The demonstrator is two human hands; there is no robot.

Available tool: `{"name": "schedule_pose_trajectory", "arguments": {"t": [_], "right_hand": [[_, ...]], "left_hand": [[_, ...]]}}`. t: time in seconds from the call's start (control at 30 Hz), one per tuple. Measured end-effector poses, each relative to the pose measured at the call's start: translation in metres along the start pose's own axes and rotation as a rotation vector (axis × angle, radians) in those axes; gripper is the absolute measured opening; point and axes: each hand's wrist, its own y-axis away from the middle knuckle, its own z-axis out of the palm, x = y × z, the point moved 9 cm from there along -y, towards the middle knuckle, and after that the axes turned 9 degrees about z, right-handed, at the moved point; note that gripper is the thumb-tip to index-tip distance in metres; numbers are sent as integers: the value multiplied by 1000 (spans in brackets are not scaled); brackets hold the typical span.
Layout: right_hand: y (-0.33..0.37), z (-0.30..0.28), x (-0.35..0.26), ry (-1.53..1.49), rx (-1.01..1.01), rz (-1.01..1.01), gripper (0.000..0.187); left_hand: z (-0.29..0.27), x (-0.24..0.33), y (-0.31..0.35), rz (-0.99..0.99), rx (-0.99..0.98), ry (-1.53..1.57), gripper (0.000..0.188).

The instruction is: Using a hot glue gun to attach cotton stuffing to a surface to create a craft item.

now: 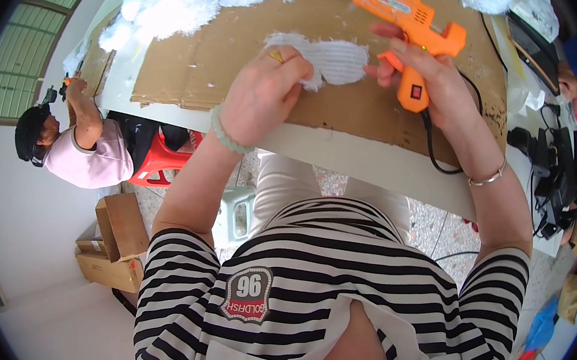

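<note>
My right hand [435, 76] is wrapped round the handle of an orange hot glue gun [416, 16], its fingers by the trigger. A small green light glows on the gun's body, and the black cord runs down from the handle. Below the gun's trigger side lies a flat white ribbed, fluffy-edged piece [343, 63] on brown cardboard [194, 79]. Over the left part of that piece is my left hand [265, 89], with thumb and fingers pressed together. Whatever they pinch is hidden by the fingers.
White fluffy fibre [170, 5] is heaped at the far left of the table. On the right are black cables and devices [556, 176] and another person's hand [571, 83]. At the left, a person in a pink top [92, 152] sits on a red stool [160, 162]. Cardboard boxes [115, 244] stand on the floor.
</note>
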Motion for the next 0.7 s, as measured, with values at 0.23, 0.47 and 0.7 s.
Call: {"name": "schedule_pose_trajectory", "arguments": {"t": [0.23,0.47,0.7], "right_hand": [[7,-11,12,-67,32,64,41],[4,-11,8,-108,28,32,40],[-1,-39,-10,-101,111,-86,42]], "left_hand": [[-10,15,14,-149,-61,251,52],[-21,1,43,-184,138,477,20],[-26,-37,35,-636,531,585,10]]}}
